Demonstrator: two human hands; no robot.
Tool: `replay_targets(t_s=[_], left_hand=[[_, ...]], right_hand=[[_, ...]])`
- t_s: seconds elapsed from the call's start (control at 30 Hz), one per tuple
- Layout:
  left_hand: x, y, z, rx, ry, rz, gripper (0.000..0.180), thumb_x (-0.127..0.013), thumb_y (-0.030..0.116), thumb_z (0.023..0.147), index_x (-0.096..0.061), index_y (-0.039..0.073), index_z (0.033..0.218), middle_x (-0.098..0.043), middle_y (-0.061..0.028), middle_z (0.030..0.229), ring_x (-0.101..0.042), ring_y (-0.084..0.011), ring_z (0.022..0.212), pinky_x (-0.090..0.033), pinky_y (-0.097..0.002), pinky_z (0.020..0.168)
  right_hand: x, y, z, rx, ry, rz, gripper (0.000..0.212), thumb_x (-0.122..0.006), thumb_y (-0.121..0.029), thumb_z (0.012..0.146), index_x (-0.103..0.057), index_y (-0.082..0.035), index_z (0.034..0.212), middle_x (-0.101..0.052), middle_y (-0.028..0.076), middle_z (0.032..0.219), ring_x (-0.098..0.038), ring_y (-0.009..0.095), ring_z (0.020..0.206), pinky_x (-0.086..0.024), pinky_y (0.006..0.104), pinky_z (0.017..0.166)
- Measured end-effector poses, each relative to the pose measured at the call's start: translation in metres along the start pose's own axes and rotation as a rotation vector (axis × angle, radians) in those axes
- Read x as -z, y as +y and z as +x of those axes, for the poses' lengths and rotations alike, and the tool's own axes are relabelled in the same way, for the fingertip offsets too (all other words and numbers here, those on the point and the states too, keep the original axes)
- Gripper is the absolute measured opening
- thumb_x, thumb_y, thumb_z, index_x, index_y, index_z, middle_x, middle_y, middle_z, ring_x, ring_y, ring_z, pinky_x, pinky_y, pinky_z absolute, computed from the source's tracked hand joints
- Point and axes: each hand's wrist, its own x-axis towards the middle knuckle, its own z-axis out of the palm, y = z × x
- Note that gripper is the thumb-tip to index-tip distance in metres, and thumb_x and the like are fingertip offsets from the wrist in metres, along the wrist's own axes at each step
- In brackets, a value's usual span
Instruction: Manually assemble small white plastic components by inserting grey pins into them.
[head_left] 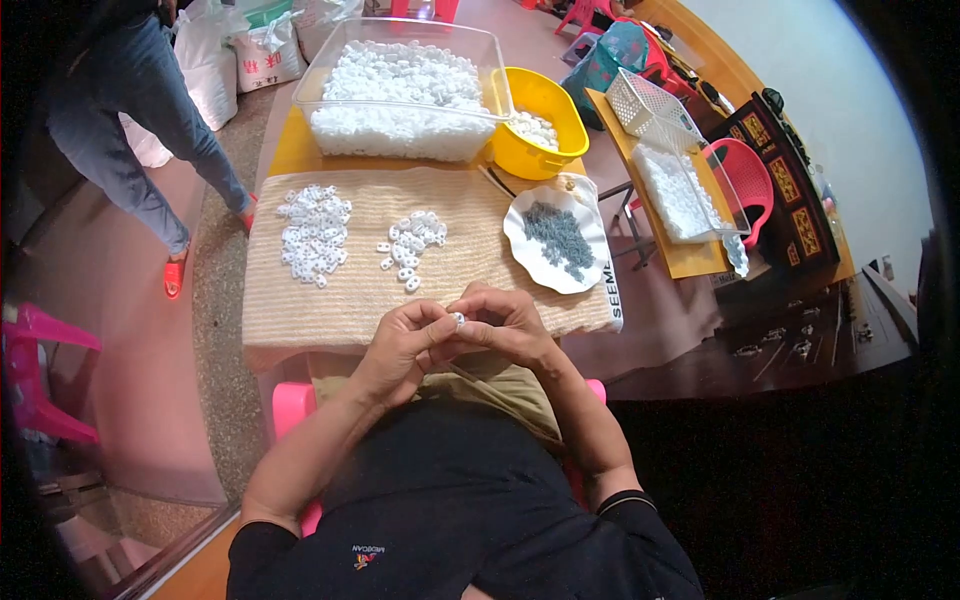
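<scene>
My left hand (402,345) and my right hand (510,328) meet just above the near edge of a beige woven mat (470,210), fingertips pinched together on one small white plastic piece (458,319). Two heaps of the same white pieces lie on the mat, a larger heap (315,233) at the left and a smaller heap (413,243) in the middle. A white dish (520,245) with small grey metal parts (558,236) sits to the right of them.
A clear tub (330,70) full of white pieces and a yellow bowl (558,100) stand at the table's far end. A second table at the right carries a white basket (645,100) and a tray of white pieces (672,190). A person in jeans (140,120) stands at the left.
</scene>
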Motion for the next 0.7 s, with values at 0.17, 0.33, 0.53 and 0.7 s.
replay_targets(t_s=[0.17,0.33,0.53,0.7], left_hand=[[0.003,-0.001,0.000,-0.011,-0.007,0.018,0.006,-0.064,0.012,0.090,-0.060,0.007,0.088,-0.065,-0.0047,0.088,-0.066,-0.0142,0.081,-0.056,-0.0254,0.074],[0.003,-0.001,-0.001,-0.034,-0.013,0.051,0.006,-0.064,0.011,0.089,-0.060,0.006,0.088,-0.065,-0.0040,0.088,-0.064,-0.0136,0.079,-0.056,-0.0276,0.076],[0.003,-0.005,0.001,0.004,0.009,0.001,0.007,-0.063,0.011,0.090,-0.059,0.005,0.091,-0.065,-0.0048,0.092,-0.064,-0.0139,0.081,-0.056,-0.0288,0.079],[-0.003,-0.001,-0.001,0.013,0.058,-0.078,0.012,-0.063,0.013,0.091,-0.059,0.003,0.094,-0.065,-0.0071,0.094,-0.065,-0.0145,0.083,-0.056,-0.0279,0.077]], right_hand=[[0.001,-0.003,0.000,-0.116,-0.017,0.072,0.019,-0.065,-0.003,0.087,-0.065,0.003,0.105,-0.059,0.005,0.094,-0.059,0.011,0.089,-0.047,0.0231,0.076],[0.001,-0.006,-0.001,-0.138,-0.036,0.135,0.019,-0.067,-0.004,0.086,-0.065,0.003,0.104,-0.059,0.004,0.094,-0.058,0.010,0.089,-0.048,0.0230,0.076],[0.007,-0.002,-0.002,-0.118,-0.044,0.112,0.011,-0.067,-0.004,0.085,-0.064,0.002,0.094,-0.059,0.003,0.096,-0.057,0.009,0.089,-0.047,0.0222,0.076],[0.022,-0.005,-0.002,-0.149,0.032,0.031,0.013,-0.067,-0.004,0.086,-0.062,0.002,0.096,-0.060,0.004,0.093,-0.060,0.010,0.084,-0.050,0.0220,0.073]])
